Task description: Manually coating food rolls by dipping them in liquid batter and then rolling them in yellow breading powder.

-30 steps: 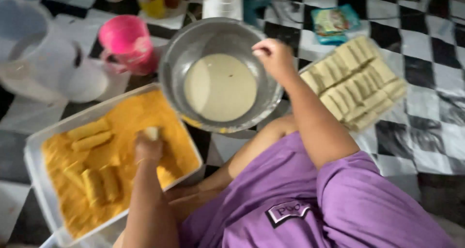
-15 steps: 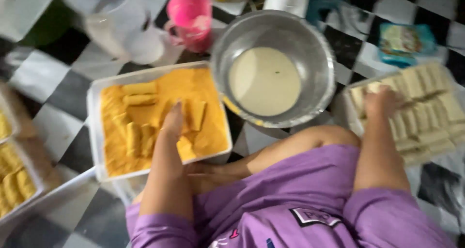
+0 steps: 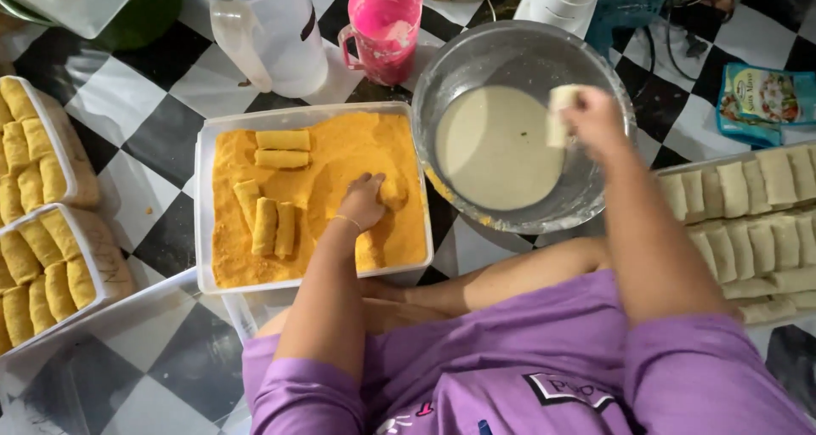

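Note:
My left hand presses a crumb-covered roll in the white tray of orange breadcrumbs. Several coated rolls lie in the crumbs to its left. My right hand holds a pale uncoated roll above the metal bowl of cream batter. Plain rolls lie in rows on a tray at the right.
Two white containers with coated rolls stand at the left. A clear jug, a pink cup and a white bottle stand behind the tray and bowl. A blue-green packet lies at the right on the checkered floor.
My right hand has lifted a plain roll from the right tray and carried it over the batter bowl. My left hand stays in the crumbs. The view has shifted left.

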